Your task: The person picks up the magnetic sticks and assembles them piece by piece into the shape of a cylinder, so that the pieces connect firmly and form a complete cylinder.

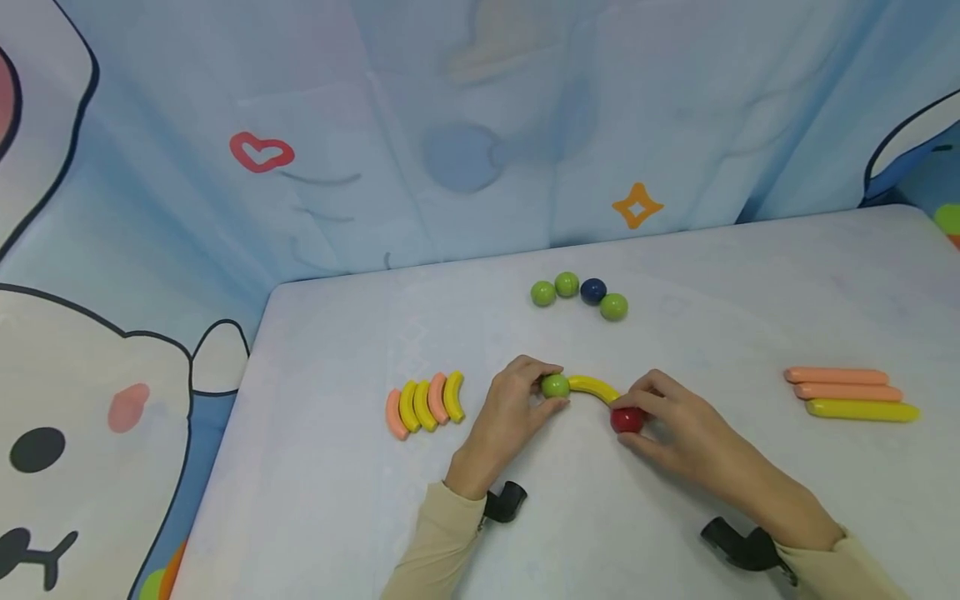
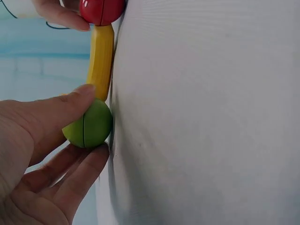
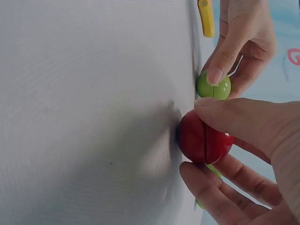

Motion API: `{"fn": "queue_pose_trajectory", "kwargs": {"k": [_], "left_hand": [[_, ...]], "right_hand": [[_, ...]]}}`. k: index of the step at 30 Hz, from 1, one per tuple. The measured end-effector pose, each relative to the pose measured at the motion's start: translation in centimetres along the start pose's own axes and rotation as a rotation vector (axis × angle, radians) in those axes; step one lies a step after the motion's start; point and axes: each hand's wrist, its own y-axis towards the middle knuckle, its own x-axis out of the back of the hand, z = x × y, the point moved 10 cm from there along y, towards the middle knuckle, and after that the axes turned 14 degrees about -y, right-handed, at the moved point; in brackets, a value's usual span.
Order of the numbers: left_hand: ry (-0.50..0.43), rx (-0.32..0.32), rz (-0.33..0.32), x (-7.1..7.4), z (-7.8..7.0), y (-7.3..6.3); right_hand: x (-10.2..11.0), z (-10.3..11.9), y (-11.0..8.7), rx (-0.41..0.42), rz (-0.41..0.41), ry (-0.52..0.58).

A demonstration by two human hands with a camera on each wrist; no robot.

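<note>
Between the thumb and fingers of my left hand (image 1: 516, 402) is a green ball (image 1: 555, 386), pinched at the left end of a curved yellow stick (image 1: 592, 387). My right hand (image 1: 678, 421) pinches a red ball (image 1: 626, 419) at the stick's right end. In the left wrist view the green ball (image 2: 89, 124), the yellow stick (image 2: 101, 61) and the red ball (image 2: 102, 10) stand in a row on the cloth. A seam line runs around each ball. The right wrist view shows the red ball (image 3: 204, 138) close up, hiding the yellow stick.
Several short curved pink and yellow pieces (image 1: 423, 404) lie in a row to the left. Green balls (image 1: 566, 284) and a dark blue ball (image 1: 593, 291) sit farther back. At right lie two straight pink sticks (image 1: 847, 392) and a yellow stick (image 1: 862, 410). A white cloth (image 1: 337, 517) covers the table.
</note>
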Motion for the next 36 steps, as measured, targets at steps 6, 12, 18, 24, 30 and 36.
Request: {"fn": "queue_pose_trajectory", "kwargs": {"k": [6, 12, 18, 24, 30, 36], "left_hand": [[0.012, -0.027, 0.0, 0.4, -0.2, -0.1], [0.014, -0.057, 0.008, 0.6, -0.2, -0.1], [-0.034, -0.015, 0.024, 0.5, 0.5, -0.4], [0.021, 0.0, 0.003, 1.0, 0.5, -0.9], [0.112, 0.016, -0.128, 4.7, 0.3, -1.5], [0.211, 0.106, -0.23, 9.5, 2.3, -2.4]], "right_hand": [[-0.1, 0.1, 0.4, -0.021, 0.02, 0.016], [-1.3, -1.4, 2.0, -0.144, 0.197, 0.191], [-4.1, -2.2, 4.0, -0.193, 0.343, 0.363], [-5.2, -2.2, 4.6, -0.217, 0.382, 0.334], [-5.1, -2.9, 4.2, -0.291, 0.415, 0.289], [-4.3, -4.2, 3.3, -0.354, 0.373, 0.242]]}}
